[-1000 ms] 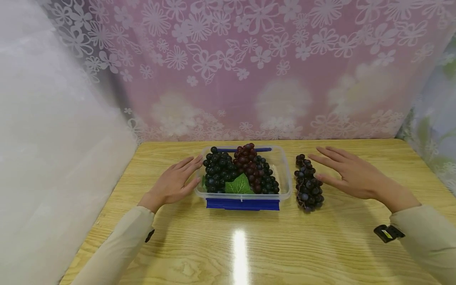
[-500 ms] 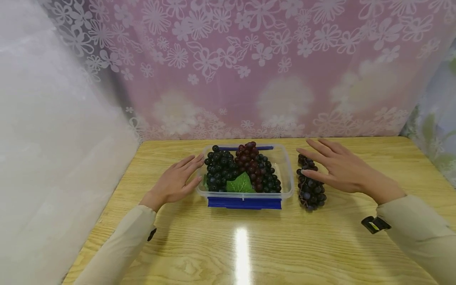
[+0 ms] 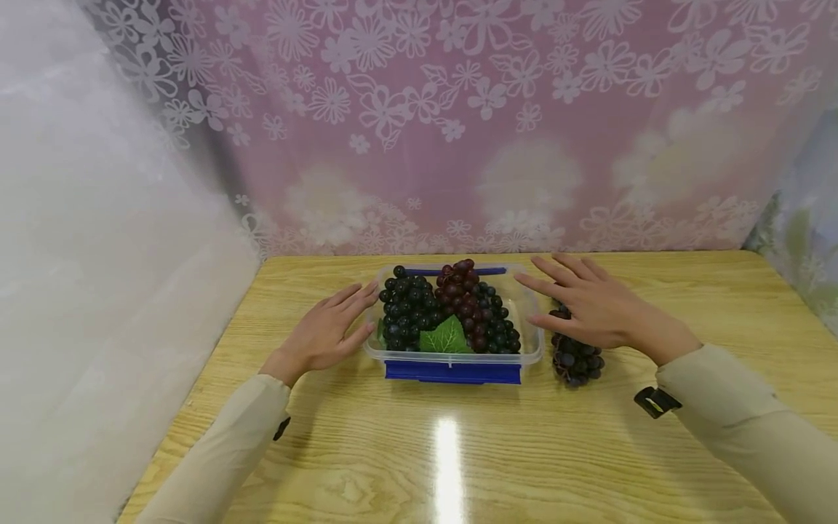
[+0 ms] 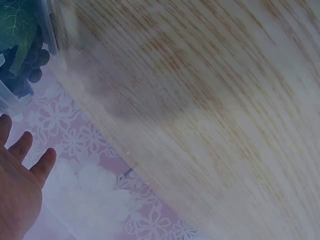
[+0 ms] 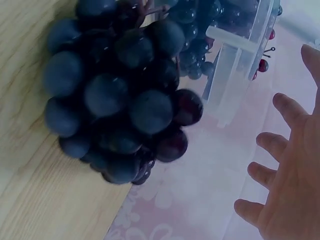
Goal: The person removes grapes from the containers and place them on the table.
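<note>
Dark purple grapes make up the loose bunch I see on the wooden table, right of centre in the head view, just beside the right wall of the clear plastic container. In the right wrist view that bunch fills the upper left of the frame, lying on the wood next to the container wall.

My right hand hovers over the far part of the loose bunch with fingers straight and spread, gripping nothing; whether the palm touches the grapes I cannot tell. It hides the bunch's upper half from the head camera.

I count three bunches inside the container: one blackish at the left, one reddish in the middle, one dark at the right. That makes four bunches in all. One green leaf lies at the container's near edge, above one blue clip.

My left hand lies flat against the container's left wall, fingers straight, holding nothing. Both sleeves are beige. One pink flowered curtain hangs behind the table.
</note>
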`<action>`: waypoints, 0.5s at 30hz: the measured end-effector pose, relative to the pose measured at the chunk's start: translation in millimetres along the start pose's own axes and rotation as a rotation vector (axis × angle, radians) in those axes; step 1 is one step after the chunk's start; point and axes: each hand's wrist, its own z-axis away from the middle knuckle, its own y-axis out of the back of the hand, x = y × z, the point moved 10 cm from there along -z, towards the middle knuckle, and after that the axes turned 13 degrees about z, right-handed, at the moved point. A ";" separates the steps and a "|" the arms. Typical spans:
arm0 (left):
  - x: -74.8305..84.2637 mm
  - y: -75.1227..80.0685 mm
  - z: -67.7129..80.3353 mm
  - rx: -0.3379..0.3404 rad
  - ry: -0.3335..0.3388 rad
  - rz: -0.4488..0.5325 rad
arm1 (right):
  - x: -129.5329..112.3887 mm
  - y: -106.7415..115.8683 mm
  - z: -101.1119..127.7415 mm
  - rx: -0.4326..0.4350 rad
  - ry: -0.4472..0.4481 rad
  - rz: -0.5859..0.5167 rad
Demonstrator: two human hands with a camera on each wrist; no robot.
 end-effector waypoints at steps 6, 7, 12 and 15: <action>-0.4 0.2 -0.2 -0.003 0.004 -0.004 | -10.4 2.5 -12.2 -0.027 0.015 -0.009; -0.7 0.0 -0.1 -0.005 0.006 -0.005 | -11.8 2.6 -14.4 -0.030 0.017 -0.015; -0.2 -0.4 -0.4 -0.008 0.004 -0.016 | -18.1 1.0 -24.2 -0.052 0.029 -0.024; 0.6 -0.2 -0.7 -0.008 0.000 -0.018 | -21.0 -1.4 -29.7 -0.068 0.037 -0.017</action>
